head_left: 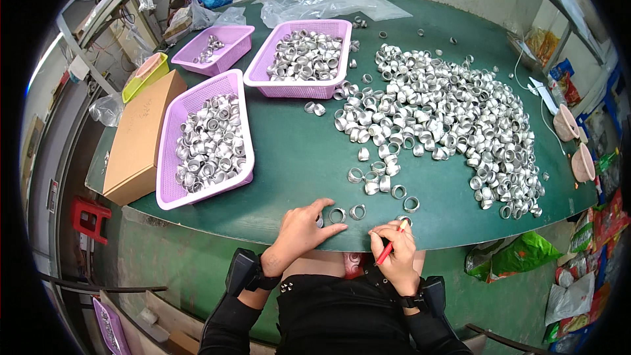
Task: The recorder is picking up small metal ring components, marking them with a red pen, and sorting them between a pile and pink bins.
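Note:
My left hand (301, 229) rests at the table's near edge, index finger and thumb spread apart. A shiny metal ring (337, 215) lies by the gap between those fingertips, and another is partly hidden against the palm. One more ring (357, 212) sits just to the right. My right hand (396, 253) is closed around a red pencil (386, 253), its pale tip pointing up and away from me. Right at its fingertips is a metal ring (405, 219), partly covered; whether the fingers grip it I cannot tell. Loose rings (399, 191) lie just beyond.
A large heap of metal rings (453, 115) spreads over the green table (289, 138) at right. Purple baskets (172, 158) holding rings stand at left and back, beside a cardboard box (138, 138). Clear plastic sheeting (328, 3) lies at the far edge. A red stool (90, 218) stands on the floor at left.

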Tool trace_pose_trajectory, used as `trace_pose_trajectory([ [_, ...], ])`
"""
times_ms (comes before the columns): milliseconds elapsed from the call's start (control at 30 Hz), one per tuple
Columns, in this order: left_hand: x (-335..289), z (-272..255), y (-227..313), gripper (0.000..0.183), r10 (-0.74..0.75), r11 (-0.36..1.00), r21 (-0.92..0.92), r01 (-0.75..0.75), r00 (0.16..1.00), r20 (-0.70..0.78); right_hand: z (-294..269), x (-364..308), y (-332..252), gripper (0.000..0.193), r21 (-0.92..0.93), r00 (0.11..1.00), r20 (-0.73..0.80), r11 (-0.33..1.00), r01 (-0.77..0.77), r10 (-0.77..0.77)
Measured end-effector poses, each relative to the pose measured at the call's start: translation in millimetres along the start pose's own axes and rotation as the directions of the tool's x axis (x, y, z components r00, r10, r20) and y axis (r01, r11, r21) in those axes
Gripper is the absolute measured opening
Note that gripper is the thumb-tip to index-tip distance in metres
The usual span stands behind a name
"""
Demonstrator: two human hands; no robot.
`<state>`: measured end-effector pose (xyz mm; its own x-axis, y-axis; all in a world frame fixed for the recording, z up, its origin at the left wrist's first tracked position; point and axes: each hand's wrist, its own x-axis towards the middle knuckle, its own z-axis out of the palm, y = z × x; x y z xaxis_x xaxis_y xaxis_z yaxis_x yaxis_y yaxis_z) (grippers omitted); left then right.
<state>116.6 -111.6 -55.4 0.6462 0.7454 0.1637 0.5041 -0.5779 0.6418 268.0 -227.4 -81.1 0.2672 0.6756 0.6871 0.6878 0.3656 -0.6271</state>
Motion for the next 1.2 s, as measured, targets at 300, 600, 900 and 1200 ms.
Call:
trace_pose_trajectory([
  [300,-27,9,16,0.039,0.258,0.959,-0.054,-0.279,0.934,-0.246,0,-1,-23,0.025,0.212,0.926,0.075,0.902,-0.376,0.369],
  [600,-17,-5,29,0.042,0.283,0.918,-0.274,-0.287,0.958,-0.055,-3,27,-25,0.025,0.218,0.930,0.202,0.912,-0.348,0.307],
  [900,-10,-7,10,0.042,0.180,0.858,-0.495,-0.135,0.983,0.044,7,43,-18,0.026,0.122,0.918,0.305,0.945,-0.303,0.254],
  [1200,-13,-7,-5,0.029,0.055,0.972,-0.229,-0.058,0.998,-0.016,9,35,-33,0.018,0.427,0.800,0.317,0.677,-0.600,0.509],
])
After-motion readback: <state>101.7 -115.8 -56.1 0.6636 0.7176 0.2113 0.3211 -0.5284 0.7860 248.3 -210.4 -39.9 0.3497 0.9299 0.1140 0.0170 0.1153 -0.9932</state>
